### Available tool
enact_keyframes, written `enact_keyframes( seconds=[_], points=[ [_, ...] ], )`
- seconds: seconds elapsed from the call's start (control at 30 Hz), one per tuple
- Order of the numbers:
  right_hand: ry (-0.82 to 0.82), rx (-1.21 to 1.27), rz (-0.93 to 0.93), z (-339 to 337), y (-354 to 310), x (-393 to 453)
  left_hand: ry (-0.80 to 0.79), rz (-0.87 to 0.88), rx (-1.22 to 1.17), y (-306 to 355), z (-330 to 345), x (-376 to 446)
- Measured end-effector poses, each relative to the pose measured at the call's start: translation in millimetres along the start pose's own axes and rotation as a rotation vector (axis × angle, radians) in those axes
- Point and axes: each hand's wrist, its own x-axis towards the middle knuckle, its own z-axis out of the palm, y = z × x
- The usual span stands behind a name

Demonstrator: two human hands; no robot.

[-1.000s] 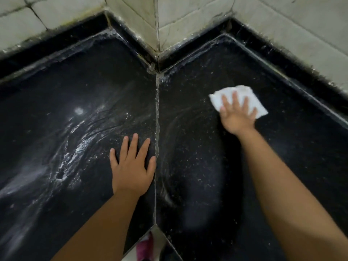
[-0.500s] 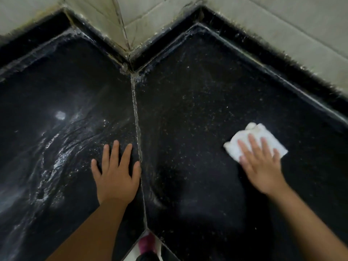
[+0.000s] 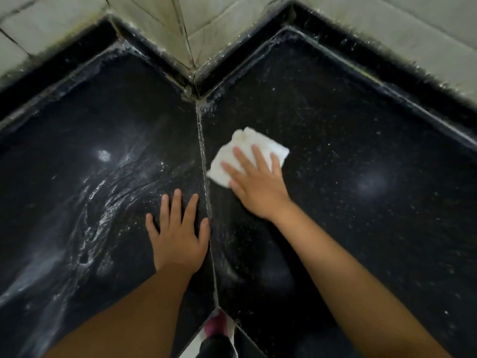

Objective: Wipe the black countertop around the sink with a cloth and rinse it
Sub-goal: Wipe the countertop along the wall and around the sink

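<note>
My right hand (image 3: 255,192) presses flat, fingers straight, on the soft, limp white cloth (image 3: 247,155) bunched under my fingertips on the wet countertop (image 3: 361,140), likely best handled palm-down, while my left hand (image 3: 178,233) rests spread beside.

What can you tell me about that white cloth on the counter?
The white cloth is a small, soft-looking rag, folded or bunched into a rough rectangle with rumpled edges. It lies flat on the right slab of the black countertop, its near corner close beside the pale seam that joins the two slabs. The right hand presses down on it with straight, spread fingers, covering its near half. The left hand rests on the other slab and does not touch it.
</note>
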Motion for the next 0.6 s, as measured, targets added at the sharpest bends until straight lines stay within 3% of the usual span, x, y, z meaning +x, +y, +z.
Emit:
enact_keyframes(
  seconds=[0.03,0.1,0.27,0.33,0.47,0.6],
  points=[
    [0.009,-0.006,-0.062,7.8,5.2,-25.2,-0.007,-0.001,0.004,0.0,-0.6,0.2],
    [0.027,-0.028,0.017,16.5,33.7,-69.5,-0.026,-0.001,0.011,0.3,-1.6,-0.1],
    [-0.065,0.099,0.681,-22.1,145.7,-91.2,-0.029,0.008,-0.002,-1.2,-1.1,0.3],
    [-0.004,0.157,0.811,-42.3,167.5,-66.0,-0.019,0.010,-0.020,-0.8,-0.8,0.0],
    [0.051,0.233,0.877,-65.7,170.7,5.5,-0.010,0.021,-0.021,-2.3,-1.1,0.4],
    [0.020,0.189,0.662,-70.7,121.3,81.5,0.055,0.033,-0.053,-4.6,6.5,2.0]
  ],
)
